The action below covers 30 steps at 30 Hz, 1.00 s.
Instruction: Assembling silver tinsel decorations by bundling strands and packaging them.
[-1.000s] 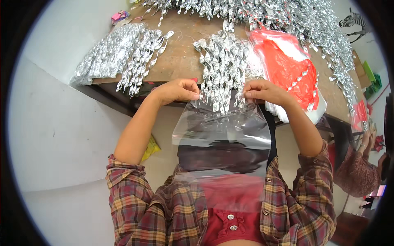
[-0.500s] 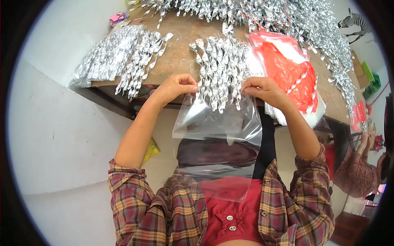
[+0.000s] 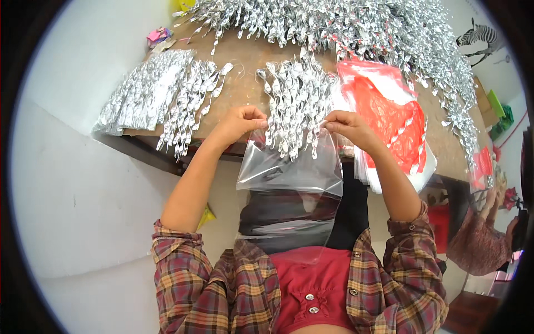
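A clear plastic bag (image 3: 289, 181) hangs from the table edge down over my lap, its mouth at the top. My left hand (image 3: 240, 125) pinches one corner of the mouth between thumb and fingers. At the opposite corner my right hand (image 3: 353, 129) does the same. Between my hands lies a bunch of twisted silver foil strands (image 3: 295, 100), its upper part on the table. The lower ends of the bunch overlap the bag's mouth; they look to be inside it, though the clear film makes this hard to be sure of.
Packed silver strands (image 3: 147, 89) and a loose bunch (image 3: 192, 106) lie left on the table (image 3: 245, 55). A red-and-clear stack of plastic bags (image 3: 384, 122) sits at right. A large silver heap (image 3: 334, 25) covers the back. Another person's sleeve (image 3: 481, 239) shows far right.
My hands have come slightly closer together and farther over the table, drawing the bag's mouth a little up along the strands. The whole view has shifted slightly.
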{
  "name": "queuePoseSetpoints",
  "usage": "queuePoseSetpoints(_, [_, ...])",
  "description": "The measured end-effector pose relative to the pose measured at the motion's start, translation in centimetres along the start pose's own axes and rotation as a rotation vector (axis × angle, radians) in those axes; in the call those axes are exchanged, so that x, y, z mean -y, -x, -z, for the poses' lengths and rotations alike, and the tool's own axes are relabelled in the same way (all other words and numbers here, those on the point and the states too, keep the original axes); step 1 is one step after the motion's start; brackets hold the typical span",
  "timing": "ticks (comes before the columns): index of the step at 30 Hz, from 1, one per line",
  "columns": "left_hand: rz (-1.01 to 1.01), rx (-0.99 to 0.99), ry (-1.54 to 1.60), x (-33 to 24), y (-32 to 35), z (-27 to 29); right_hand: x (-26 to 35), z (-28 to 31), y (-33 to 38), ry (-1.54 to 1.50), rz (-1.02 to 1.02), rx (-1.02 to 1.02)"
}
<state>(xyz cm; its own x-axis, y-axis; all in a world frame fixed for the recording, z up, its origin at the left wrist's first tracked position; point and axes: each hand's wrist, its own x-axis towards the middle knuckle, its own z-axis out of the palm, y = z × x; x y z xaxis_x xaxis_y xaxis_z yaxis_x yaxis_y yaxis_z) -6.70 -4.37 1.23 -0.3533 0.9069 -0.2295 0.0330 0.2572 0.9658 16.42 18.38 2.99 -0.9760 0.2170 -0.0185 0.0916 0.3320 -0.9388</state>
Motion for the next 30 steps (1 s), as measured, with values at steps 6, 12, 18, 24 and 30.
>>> queuePoseSetpoints(6, [-0.088,-0.059,0.012,1.3,-3.1,1.0,0.0,0.6,-2.7,0.055,-0.076,0.033])
queuePoseSetpoints(12, [-0.149,-0.141,0.319,0.0,-2.6,-0.3,3.3,0.9,-2.7,0.26,0.137,0.036])
queuePoseSetpoints(18, [-0.185,-0.187,0.331,-0.8,-3.0,-0.4,1.1,2.0,-4.2,-0.27,0.012,0.164])
queuePoseSetpoints(24, [-0.258,-0.065,0.19,0.9,-2.5,1.2,1.8,0.8,-2.8,0.313,0.163,0.049])
queuePoseSetpoints(30, [-0.123,-0.003,-0.462,-3.3,-2.7,1.7,0.2,1.0,-2.6,0.449,0.197,-0.044])
